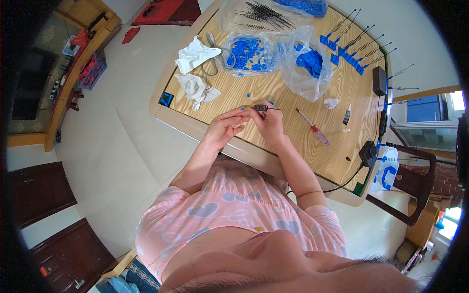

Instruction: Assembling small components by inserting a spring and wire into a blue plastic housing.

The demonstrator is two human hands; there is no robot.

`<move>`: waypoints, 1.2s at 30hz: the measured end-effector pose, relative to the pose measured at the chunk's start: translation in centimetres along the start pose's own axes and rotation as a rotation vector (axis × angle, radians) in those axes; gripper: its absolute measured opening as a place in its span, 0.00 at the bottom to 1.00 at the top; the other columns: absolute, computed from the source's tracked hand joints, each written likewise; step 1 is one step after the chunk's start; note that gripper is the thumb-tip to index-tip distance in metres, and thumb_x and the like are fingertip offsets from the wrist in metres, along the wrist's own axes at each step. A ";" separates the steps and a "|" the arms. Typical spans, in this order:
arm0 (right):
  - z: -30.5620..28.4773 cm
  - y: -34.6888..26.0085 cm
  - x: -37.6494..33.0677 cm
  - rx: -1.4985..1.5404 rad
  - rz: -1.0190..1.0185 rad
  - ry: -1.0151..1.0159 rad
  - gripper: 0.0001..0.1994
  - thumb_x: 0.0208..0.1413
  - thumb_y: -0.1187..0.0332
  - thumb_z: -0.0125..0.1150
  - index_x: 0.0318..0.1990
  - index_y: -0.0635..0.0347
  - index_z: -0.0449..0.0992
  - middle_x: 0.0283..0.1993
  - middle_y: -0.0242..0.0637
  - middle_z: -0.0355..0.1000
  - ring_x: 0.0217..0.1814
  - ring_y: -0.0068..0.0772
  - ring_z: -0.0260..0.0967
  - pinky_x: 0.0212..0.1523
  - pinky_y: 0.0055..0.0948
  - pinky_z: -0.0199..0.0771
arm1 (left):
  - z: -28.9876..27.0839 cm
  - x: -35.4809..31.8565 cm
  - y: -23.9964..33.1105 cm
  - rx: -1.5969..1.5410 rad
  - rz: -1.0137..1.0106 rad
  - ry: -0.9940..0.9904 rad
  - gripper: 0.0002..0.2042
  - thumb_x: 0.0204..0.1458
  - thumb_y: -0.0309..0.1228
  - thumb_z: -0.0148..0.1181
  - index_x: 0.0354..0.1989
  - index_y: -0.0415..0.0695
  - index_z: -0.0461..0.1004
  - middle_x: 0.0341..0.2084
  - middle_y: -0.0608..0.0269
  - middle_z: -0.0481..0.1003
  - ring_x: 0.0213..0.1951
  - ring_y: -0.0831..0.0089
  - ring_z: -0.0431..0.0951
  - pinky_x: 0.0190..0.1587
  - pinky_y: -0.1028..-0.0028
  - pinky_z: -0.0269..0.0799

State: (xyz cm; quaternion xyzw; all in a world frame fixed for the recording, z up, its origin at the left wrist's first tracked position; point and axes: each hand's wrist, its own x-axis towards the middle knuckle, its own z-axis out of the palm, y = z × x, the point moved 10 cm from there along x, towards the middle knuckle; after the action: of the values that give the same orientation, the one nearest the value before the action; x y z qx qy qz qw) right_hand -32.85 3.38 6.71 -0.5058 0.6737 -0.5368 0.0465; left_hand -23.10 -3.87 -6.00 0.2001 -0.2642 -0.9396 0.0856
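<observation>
Over the table's near edge, my two hands meet at the fingertips. My right hand point(269, 126) grips a black coiled wire spring point(260, 107), whose thin straight end points right. My left hand point(227, 126) is closed at the fingertips around a small blue piece point(243, 109), beside the spring's left end. Just beyond them a loose blue bit point(248, 95) lies on the wood. A screwdriver point(320, 134) with a clear reddish handle rests to the right of my right hand.
Scissors point(211, 61) and crumpled tissues point(197, 52) lie at left. Behind are a bag of blue pieces point(249, 52), a plastic bag point(309, 66) and black coils point(266, 14). Coils stand in blue blocks point(351, 61) along the right edge, near a black adapter point(368, 154) with a cable.
</observation>
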 end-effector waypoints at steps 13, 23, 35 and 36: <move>-0.2 0.1 0.1 -0.007 0.002 0.024 0.05 0.46 0.76 0.65 0.26 0.66 0.74 0.28 0.40 0.71 0.24 0.38 0.70 0.22 0.30 0.67 | 0.2 -0.3 0.2 -0.031 -0.002 0.055 0.16 0.54 0.19 0.52 0.52 0.37 0.69 0.46 0.55 0.75 0.48 0.67 0.76 0.40 0.75 0.76; -0.3 0.0 0.1 0.017 0.004 0.025 0.03 0.46 0.77 0.64 0.27 0.65 0.75 0.29 0.39 0.71 0.24 0.37 0.70 0.23 0.29 0.67 | 0.0 -0.2 0.1 -0.025 -0.002 0.064 0.17 0.54 0.19 0.52 0.54 0.36 0.68 0.47 0.54 0.74 0.48 0.68 0.76 0.40 0.75 0.76; -0.1 0.2 -0.1 0.010 -0.016 0.021 0.03 0.46 0.77 0.64 0.27 0.65 0.75 0.29 0.39 0.71 0.24 0.36 0.69 0.21 0.28 0.66 | 0.0 -0.1 0.1 -0.034 0.004 0.068 0.16 0.55 0.19 0.51 0.53 0.35 0.68 0.47 0.53 0.74 0.48 0.67 0.76 0.39 0.75 0.75; -0.1 0.2 -0.1 0.022 -0.013 0.022 0.03 0.46 0.77 0.64 0.28 0.65 0.75 0.29 0.39 0.71 0.24 0.35 0.69 0.21 0.28 0.66 | 0.0 -0.2 0.1 -0.033 0.005 0.068 0.16 0.55 0.19 0.51 0.53 0.35 0.68 0.47 0.53 0.74 0.48 0.67 0.76 0.39 0.75 0.75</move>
State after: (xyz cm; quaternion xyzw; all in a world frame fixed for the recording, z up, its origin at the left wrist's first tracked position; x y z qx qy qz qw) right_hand -32.99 3.47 6.59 -0.5038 0.6648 -0.5500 0.0413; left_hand -22.94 -3.90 -5.93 0.2298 -0.2459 -0.9363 0.1000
